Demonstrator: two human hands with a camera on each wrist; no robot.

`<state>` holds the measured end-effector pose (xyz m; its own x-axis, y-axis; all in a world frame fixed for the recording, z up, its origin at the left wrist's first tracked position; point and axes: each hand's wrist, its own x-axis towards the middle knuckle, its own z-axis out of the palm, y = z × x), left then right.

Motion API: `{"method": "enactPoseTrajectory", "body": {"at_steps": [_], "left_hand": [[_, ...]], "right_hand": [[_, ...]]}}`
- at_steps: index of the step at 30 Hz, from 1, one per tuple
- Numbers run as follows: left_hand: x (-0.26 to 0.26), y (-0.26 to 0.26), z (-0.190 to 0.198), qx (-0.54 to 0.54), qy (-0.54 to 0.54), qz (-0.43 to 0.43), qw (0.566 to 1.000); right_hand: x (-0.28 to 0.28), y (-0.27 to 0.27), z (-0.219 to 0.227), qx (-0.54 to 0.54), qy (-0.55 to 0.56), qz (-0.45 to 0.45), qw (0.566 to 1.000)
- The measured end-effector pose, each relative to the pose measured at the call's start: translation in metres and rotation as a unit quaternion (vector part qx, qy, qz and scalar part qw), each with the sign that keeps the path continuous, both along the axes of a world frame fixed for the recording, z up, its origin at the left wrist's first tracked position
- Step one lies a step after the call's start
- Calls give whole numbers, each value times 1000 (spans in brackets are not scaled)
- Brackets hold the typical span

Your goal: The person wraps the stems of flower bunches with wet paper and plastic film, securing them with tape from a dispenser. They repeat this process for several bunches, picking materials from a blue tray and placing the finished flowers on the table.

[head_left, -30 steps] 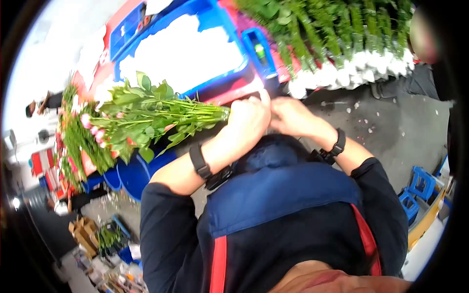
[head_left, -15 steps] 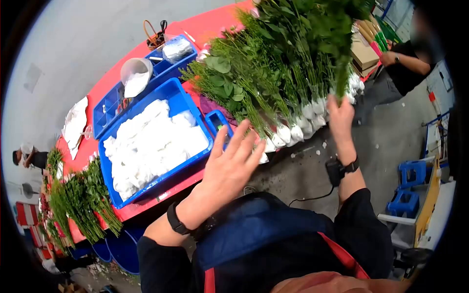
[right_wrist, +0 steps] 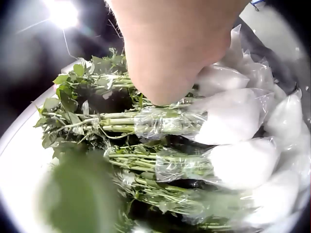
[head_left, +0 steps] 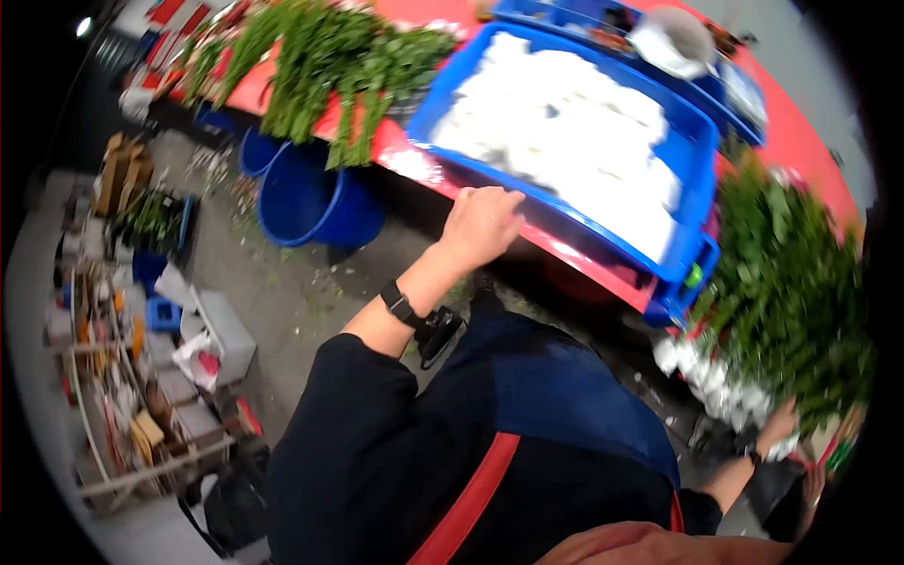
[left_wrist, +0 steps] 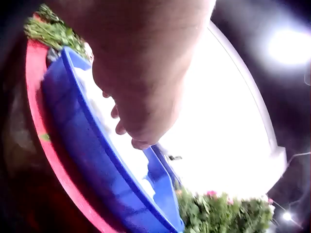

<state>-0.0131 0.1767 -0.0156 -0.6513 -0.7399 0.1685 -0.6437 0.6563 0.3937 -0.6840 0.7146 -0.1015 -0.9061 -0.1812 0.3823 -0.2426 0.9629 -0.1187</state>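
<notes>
My left hand [head_left: 483, 224] hangs in front of the table's edge, its fingers loosely bent and holding nothing. Beyond it stands a blue tray [head_left: 556, 184] piled with white, wet-looking wads [head_left: 565, 113]. At the far right, my right hand [head_left: 780, 424] reaches to the row of flower bunches [head_left: 791, 292], by their wrapped ends. In the right wrist view that hand [right_wrist: 170, 63] lies over green stems [right_wrist: 119, 121] in clear plastic, beside white bagged ends [right_wrist: 243, 162]. Its fingertips are hidden, so I cannot tell whether it grips a bunch.
More leafy bunches [head_left: 320, 66] lie on the red table [head_left: 405, 155], left of the tray. Blue buckets [head_left: 311, 198] stand on the floor below. A crowded shelf [head_left: 151, 367] is at the lower left. Behind the tray is a compartmented blue box [head_left: 725, 104] with a pale tub [head_left: 673, 42].
The right hand carried a raised bunch and has come down to the row at the far right. Earlier spread, the left hand is now loosely bent. The head view has swung left.
</notes>
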Motion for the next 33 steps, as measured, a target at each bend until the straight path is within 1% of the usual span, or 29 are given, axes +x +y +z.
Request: {"method": "enactPoseTrajectory", "body": {"at_steps": [1,2,3,4,5,6,7,8,9,12,13,14,15,17,18,19,22,23,24,25,26,27,30,31,33], "left_hand": [[23,-22,-8,-15,55,33,998],[44,-39,-13,25,109,105,988],[68,-60,-20,33,102,165,980],[94,-85,-28,42,96,223,969],[120,-110,-39,54,109,265,956],[147,-138,-53,66,121,306,942],[195,-191,-73,113,144,373,910],[215,-215,-76,85,125,398,905],[237,-242,-81,69,100,417,901],[289,-321,-86,26,34,476,878],[307,-348,-91,34,27,485,873],[322,-376,-93,19,31,487,873],[330,-396,-87,-12,4,489,872],[355,-442,-93,-53,4,494,868],[361,-459,-88,-29,8,516,856],[365,-473,-83,-54,1,524,850],[390,-521,-86,-117,-31,533,837],[398,-533,-85,-123,-44,529,838],[401,-542,-83,-108,-38,544,831],[413,-556,-90,-97,-44,545,832],[415,-563,-86,-86,-50,546,832],[415,-569,-81,20,-48,572,818],[396,-560,-60,31,-153,601,784],[399,-562,-57,41,-194,580,790],[395,-550,-52,-45,-175,571,801]], "right_hand": [[-1,5,4,-1,-7,12,1000],[34,-27,32,0,-64,-125,990],[79,-62,67,81,3,-139,987],[114,-92,92,159,74,-152,973],[130,-108,96,150,150,-89,973],[142,-122,97,138,225,-27,964],[163,-172,94,114,256,83,957],[182,-194,98,91,285,180,937],[248,-255,120,112,252,175,945],[309,-345,121,94,201,342,913],[328,-368,117,109,184,384,898],[343,-388,113,106,152,416,890],[357,-405,109,112,132,427,887],[385,-433,107,115,97,448,881],[399,-447,108,110,83,458,878],[409,-457,107,105,69,468,875],[424,-469,102,142,48,439,886],[420,-466,96,136,42,449,882],[424,-469,95,139,37,451,881],[427,-473,96,142,33,452,880],[431,-478,96,144,28,454,879],[434,-483,95,144,14,449,882],[442,-499,92,139,-18,441,886],[444,-504,88,135,-22,443,886],[452,-517,87,119,-29,458,881]]}}
